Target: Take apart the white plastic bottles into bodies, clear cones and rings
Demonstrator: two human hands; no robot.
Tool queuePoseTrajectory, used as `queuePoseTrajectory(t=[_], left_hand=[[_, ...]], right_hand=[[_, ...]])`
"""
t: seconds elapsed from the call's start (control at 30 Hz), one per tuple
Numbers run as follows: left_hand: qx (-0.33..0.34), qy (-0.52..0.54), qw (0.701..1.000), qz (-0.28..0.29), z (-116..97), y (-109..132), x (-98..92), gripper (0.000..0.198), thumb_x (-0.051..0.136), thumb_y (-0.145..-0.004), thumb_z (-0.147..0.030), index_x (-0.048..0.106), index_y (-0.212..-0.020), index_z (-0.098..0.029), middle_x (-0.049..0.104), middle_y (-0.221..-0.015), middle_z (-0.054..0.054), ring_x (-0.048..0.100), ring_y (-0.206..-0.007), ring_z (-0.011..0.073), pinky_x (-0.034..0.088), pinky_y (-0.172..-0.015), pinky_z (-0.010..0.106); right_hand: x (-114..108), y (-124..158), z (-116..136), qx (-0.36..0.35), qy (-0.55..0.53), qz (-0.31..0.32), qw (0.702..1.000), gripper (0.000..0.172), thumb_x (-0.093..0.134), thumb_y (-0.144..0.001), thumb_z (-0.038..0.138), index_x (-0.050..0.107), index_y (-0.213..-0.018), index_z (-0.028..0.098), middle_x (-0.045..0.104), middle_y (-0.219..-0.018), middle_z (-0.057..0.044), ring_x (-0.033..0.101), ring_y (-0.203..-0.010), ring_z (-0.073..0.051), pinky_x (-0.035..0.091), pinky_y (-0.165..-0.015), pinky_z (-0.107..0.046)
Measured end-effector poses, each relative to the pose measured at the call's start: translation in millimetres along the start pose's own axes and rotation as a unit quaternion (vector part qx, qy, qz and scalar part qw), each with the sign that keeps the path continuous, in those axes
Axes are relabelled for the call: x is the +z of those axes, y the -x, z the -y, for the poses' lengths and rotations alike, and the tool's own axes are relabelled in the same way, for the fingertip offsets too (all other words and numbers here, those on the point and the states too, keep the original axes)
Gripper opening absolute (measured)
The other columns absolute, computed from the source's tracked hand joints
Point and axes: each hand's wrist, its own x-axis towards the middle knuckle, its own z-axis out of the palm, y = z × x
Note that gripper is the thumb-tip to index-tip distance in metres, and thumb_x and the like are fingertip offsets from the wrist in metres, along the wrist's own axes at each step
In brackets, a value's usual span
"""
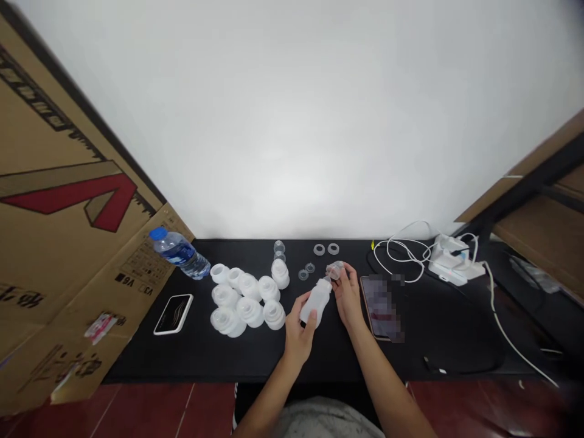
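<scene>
My left hand (300, 328) is wrapped round a translucent white baby bottle (316, 302), tilted with its neck up and to the right. In my right hand (347, 293) is a clear dome-shaped cap (334, 269), held by the fingertips right at the bottle's mouth; whether the two touch I cannot tell. Behind them lie two small clear discs (303, 275) and two white rings (319, 249). Several white bottles with domed tops (250, 311) stand grouped to the left. More clear domed caps (279, 247) are at the back, beside a capped bottle (280, 274).
On the black table (228, 359), a water bottle (182, 252) leans by a cardboard box (91, 243), near a white-edged phone (173, 314). Right of my hands lie another phone (381, 307), white cables (406, 255) and a white power strip (454, 261). A white wall (292, 121) rises behind.
</scene>
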Motion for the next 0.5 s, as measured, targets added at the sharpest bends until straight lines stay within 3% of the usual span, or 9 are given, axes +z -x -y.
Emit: queuePoseTrajectory(t=[0.23, 0.4, 0.5], left_hand=[[-0.016, -0.003, 1.0, 0.0, 6.4, -0.6, 2.8, 0.063, 0.068, -0.102, -0.06, 0.062, -0.15, -0.02, 0.068, -0.151, 0.017, 0.069, -0.133, 0.0353, 0.061, -0.104, 0.044], [-0.024, 0.0, 0.999, 0.024, 8.9, 0.2, 4.7, 0.067, 0.075, -0.1, -0.054, 0.055, -0.156, -0.024, 0.061, -0.16, 0.016, 0.064, -0.144, 0.0342, 0.057, -0.116, 0.046], [-0.018, -0.012, 0.999, 0.027, 11.8, 0.8, 4.5, 0.067, 0.072, -0.102, -0.053, 0.053, -0.159, -0.023, 0.057, -0.165, 0.016, 0.058, -0.151, 0.0352, 0.054, -0.121, 0.048]], right_hand=[[2.8, 13.2, 5.0, 0.029, 0.025, 0.116, 0.993, 0.051, 0.08, -0.095, 0.055, 0.06, -0.134, 0.031, 0.081, -0.114, -0.005, 0.077, -0.1, -0.025, 0.061, -0.087, -0.037], [1.2, 11.9, 1.0, -0.011, 0.064, 0.157, 0.985, 0.081, 0.095, -0.08, 0.045, 0.049, -0.144, 0.032, 0.079, -0.115, -0.006, 0.077, -0.098, -0.025, 0.062, -0.085, -0.037], [1.0, 12.1, 0.5, -0.029, 0.099, 0.174, 0.979, 0.087, 0.096, -0.077, 0.043, 0.046, -0.147, 0.032, 0.077, -0.114, -0.005, 0.076, -0.095, -0.025, 0.064, -0.083, -0.039]])
